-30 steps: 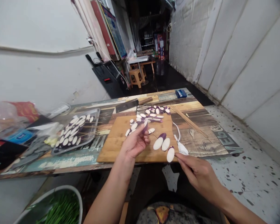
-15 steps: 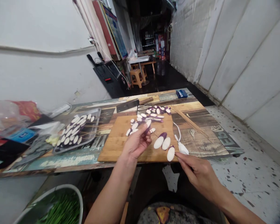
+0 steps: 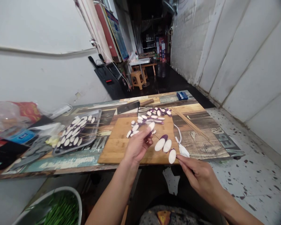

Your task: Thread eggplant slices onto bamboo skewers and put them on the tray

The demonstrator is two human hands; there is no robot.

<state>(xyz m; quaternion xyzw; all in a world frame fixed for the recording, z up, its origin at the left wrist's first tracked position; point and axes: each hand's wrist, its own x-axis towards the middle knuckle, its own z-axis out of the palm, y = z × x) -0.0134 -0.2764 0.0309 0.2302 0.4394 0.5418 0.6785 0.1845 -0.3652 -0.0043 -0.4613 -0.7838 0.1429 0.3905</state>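
Low at left, nearest: bowl of greens. Pinching the near end of a skewer in the right hand, just beside the closest of three threaded slices, white-faced, purple-skinned. Running from there forward and leftward, long axis pointed at the left hand. Pinching there a held slice, at the far end of the skewer's line, oval leaning roughly across it. Cannot see the tip, nor tell contact from gap against the held slice. Nearer to that end: left hand, clearly. Key relation, by judgement: slice crosswise to skewer axis, ahead and left of the right hand. Beneath, wooden board, with loose slices just past the left hand. To its left, tray of filled skewers; to its right, bare skewers. Beyond: cleaver, blue box, then stool.
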